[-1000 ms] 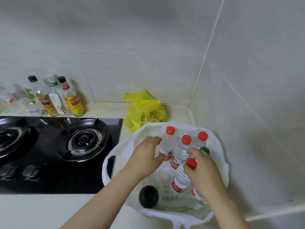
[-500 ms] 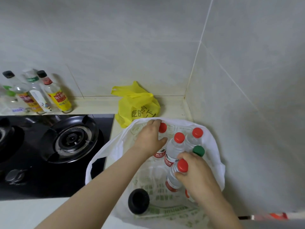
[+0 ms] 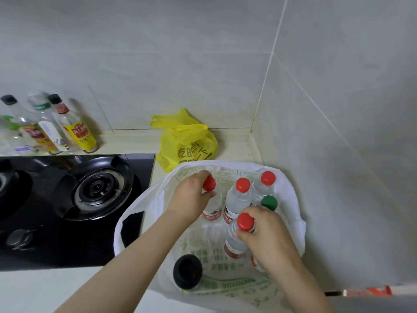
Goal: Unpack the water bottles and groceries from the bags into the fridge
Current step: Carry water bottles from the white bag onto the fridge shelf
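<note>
In the white bag (image 3: 291,199), both hands (image 3: 191,196) around red-capped water bottles (image 3: 234,241).

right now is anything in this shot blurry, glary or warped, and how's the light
Head view: light soft and even, shadows faint; black hob carries pale reflections; sauce bottles near the left edge are soft and lean with wide-angle warp; red-capped water bottles, left hand and right hand read fairly sharp.

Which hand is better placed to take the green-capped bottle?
The right hand: it lies just beside the green-capped bottle, though it grips a red-capped bottle. The left hand, gripping the far-left bottle, is farther away.
</note>
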The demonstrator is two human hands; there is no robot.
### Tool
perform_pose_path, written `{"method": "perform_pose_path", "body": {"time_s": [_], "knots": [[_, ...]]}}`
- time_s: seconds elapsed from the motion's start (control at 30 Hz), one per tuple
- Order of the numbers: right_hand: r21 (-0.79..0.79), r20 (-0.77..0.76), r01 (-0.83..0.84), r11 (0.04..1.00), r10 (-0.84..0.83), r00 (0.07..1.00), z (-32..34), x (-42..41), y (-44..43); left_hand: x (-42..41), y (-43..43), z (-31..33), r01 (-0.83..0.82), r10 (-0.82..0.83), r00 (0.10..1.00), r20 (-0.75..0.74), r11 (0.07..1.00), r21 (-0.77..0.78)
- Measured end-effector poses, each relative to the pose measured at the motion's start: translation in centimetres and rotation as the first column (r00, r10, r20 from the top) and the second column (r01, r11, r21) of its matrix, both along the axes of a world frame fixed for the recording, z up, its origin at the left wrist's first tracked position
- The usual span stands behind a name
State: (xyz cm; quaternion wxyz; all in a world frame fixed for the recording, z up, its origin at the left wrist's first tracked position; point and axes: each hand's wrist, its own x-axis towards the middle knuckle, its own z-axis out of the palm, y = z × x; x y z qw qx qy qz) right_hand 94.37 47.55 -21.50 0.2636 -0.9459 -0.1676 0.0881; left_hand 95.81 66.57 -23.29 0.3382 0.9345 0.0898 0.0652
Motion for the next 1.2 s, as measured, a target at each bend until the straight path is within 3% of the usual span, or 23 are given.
{"method": "perform_pose_path", "body": {"time_s": [0.5,0.7,0.87,1.0,1.2], "knots": [[0.075,0.085,-0.058,0.996,0.051,0.995,-0.8,-0.3,3.9,-7.5,3.1,-0.4,-0.098,0.098,0.995,0.002,0.995,0.0],[0.177,-0.016,0.05,0.983,-0.047,0.999,-2.2,-1.5,3.0,-8.5,2.8,-1.2,-0.121,0.125,0.992,0.025,0.985,-0.122],[0.198,-0.114,0.088,0.976,-0.067,0.991,-3.7,-2.2,2.9,-8.6,2.8,-2.4,-0.135,0.116,0.989,-0.093,0.963,-0.234],[0.196,-0.161,0.12,0.973,-0.089,0.983,-4.6,-2.1,3.2,-8.6,2.6,-3.3,-0.177,0.137,0.977,-0.165,0.951,-0.255],[0.192,-0.163,0.157,0.969,-0.127,0.978,-5.4,-1.8,3.3,-8.7,2.4,-3.8,-0.197,0.162,0.975,-0.153,0.947,-0.254]]}}
